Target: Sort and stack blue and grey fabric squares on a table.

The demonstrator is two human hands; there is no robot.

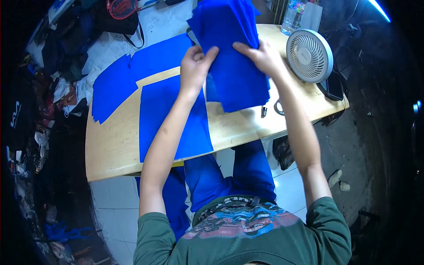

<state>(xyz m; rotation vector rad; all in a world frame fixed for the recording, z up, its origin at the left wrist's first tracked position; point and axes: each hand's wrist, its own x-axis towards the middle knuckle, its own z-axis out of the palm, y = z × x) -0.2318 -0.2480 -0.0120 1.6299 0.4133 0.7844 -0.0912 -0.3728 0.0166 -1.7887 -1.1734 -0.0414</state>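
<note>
Between my two hands is a thick stack of blue fabric pieces (240, 75), lifted over the far part of the table and fanned unevenly along its edges. My left hand (195, 66) pinches its left side, thumb on the front face. On the right side, my right hand (264, 57) grips it with the thumb laid across the front and the fingers hidden behind. A flat blue fabric panel (170, 119) lies under my left forearm. Beyond it, more blue pieces (115, 88) rest on the table's left, overlapping one another.
The wooden table (112, 150) has a curved-looking front edge. On its right stand a white round fan (309, 56), a dark device (332, 87) and a clear bottle (292, 17). A small black item (264, 111) and a ring-shaped roll (279, 107) lie near my right forearm.
</note>
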